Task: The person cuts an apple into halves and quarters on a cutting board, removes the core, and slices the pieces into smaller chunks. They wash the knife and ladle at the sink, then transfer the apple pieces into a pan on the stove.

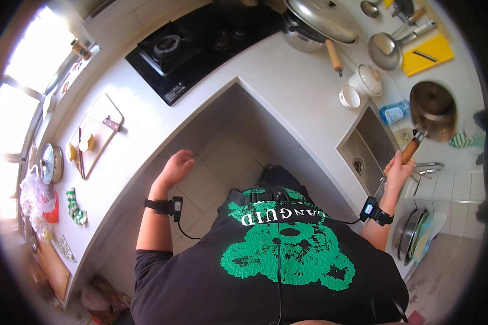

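Observation:
Gripped in my right hand (396, 168) is the wooden handle of a metal saucepan (433, 111), whose round body is raised beyond the sink, near the wall tiles. Its surface looks dark and brown-stained. Below and to the left of the pan lies the stainless steel sink (364, 150) with its drain; the faucet (429, 166) is just past my right hand. My left hand (178, 164) hangs with nothing in it, fingers loosely bent, over the floor beside the counter's inner edge.
A black gas stove (166, 44) is set in the white counter (252, 63). A lidded wok (323, 20), a lidded white pot (366, 81), a white cup (349, 96) and a blue bottle (394, 111) stand rightward. Leftward, a cutting board (99, 130) bears cut pieces (86, 142) and chopsticks (80, 156).

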`<state>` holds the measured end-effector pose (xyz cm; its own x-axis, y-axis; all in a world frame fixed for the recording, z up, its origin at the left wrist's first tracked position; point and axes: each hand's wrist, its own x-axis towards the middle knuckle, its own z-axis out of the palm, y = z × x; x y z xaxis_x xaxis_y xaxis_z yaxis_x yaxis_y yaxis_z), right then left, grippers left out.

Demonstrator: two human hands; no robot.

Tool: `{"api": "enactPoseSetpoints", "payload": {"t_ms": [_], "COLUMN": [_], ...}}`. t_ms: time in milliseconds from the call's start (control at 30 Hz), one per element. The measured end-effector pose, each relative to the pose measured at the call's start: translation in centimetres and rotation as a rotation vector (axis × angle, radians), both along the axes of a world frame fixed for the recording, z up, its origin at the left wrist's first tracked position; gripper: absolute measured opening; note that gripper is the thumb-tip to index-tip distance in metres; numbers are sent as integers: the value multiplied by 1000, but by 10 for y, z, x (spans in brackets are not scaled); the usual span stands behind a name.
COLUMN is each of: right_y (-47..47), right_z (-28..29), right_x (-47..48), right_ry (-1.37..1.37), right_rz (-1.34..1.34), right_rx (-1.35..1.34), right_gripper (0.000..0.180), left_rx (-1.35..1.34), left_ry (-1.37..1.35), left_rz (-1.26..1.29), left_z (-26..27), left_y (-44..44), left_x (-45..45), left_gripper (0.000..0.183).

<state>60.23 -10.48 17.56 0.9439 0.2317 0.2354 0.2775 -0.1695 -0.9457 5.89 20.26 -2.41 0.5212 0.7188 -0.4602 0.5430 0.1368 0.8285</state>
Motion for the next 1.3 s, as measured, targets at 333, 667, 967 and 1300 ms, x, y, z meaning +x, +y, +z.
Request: {"api": "enactPoseSetpoints", "payload": {"t_ms": [333, 667, 967, 1300], "right_y": [313, 564, 604, 581], "right_z": [37, -62, -81, -59], "right_x": [-152, -215, -230, -224], "right_ry": [550, 817, 882, 582], "right_rz": [1162, 1423, 1539, 1312], "right_rx": [-91, -542, -539, -774], "right_gripper": [16, 14, 13, 43], "left_rx": [15, -161, -211, 193], "left_ry": [-107, 132, 119, 164], "left_rz": [189, 941, 1106, 899], "left_z": [4, 85, 86, 44], "left_y": [52, 46, 58, 156], "left_x": [-50, -117, -165, -282], "left_gripper": [43, 39, 41, 50]}}
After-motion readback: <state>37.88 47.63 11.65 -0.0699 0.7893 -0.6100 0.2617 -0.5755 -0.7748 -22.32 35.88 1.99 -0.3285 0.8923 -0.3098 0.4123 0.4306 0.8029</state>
